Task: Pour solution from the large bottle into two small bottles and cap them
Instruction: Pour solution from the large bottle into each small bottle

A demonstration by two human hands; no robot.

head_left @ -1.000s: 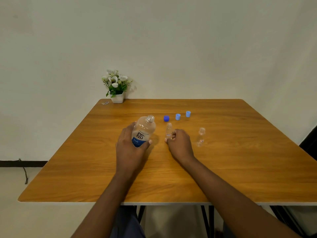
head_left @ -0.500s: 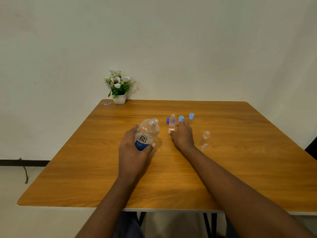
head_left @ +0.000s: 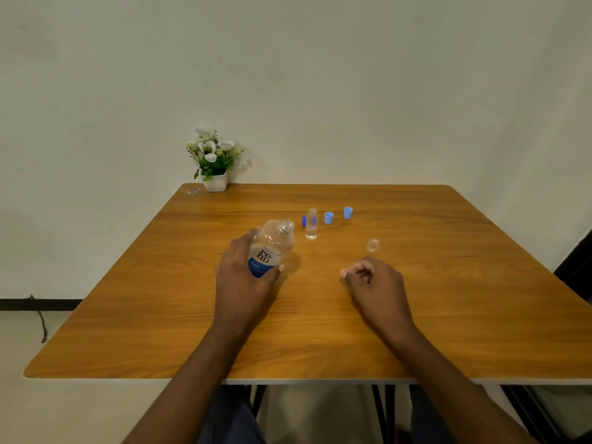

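My left hand [head_left: 238,277] grips the large clear bottle [head_left: 272,246], uncapped, white and blue label, tilted to the right above the wooden table [head_left: 160,315]. One small clear bottle [head_left: 311,224] stands upright and uncapped beyond it, with liquid in it. A second small bottle [head_left: 372,245] stands uncapped farther right, just beyond my right hand [head_left: 376,280], whose fingers are curled with nothing in them. A dark blue cap [head_left: 303,220] sits partly hidden behind the first small bottle. Two light blue caps [head_left: 328,217] [head_left: 348,212] lie to its right.
A white pot of flowers [head_left: 214,161] stands at the table's far left corner, with a small shiny object [head_left: 192,191] beside it. The wall runs right behind the table's far edge. A dark cable [head_left: 40,318] hangs at the left by the floor.
My right hand set the first small bottle down near the caps, let go, and drew back to the right, in front of the second small bottle. The left hand keeps the large bottle.
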